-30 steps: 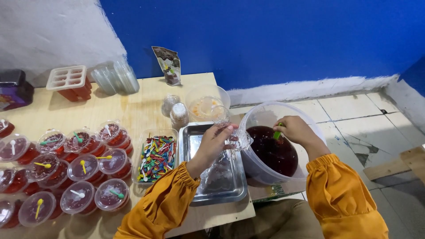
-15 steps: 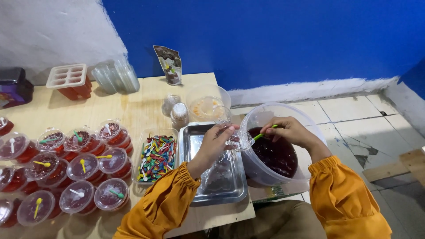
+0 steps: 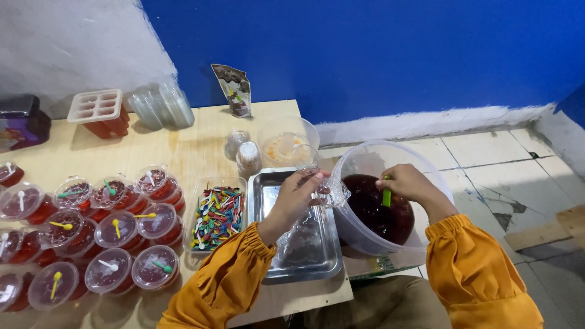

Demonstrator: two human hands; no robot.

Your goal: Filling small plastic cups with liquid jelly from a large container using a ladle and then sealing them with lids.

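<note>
The left hand [image 3: 300,194] was closed around a small clear plastic cup [image 3: 329,190], holding it tilted at the near rim of a large translucent bucket [image 3: 365,159]; glare on the plastic made it hard to say what, if anything, the cup held. The right hand [image 3: 407,183] reached over the bucket with fingers pinched on a green handle [image 3: 386,196], probably a ladle, its lower end sunk out of sight in the dark red liquid [image 3: 378,214]. The bucket's base was hidden behind the table edge and the orange sleeves [image 3: 469,268]. Beneath the left wrist lay a steel tray [image 3: 271,195] with crumpled clear plastic [image 3: 304,239] in it, and just beside it a clear box of coloured little spoons [image 3: 218,214]. Sealed cups of red jelly [image 3: 116,230] crowded the wooden table [image 3: 195,143], the leftmost ones cut off by the frame.
</note>
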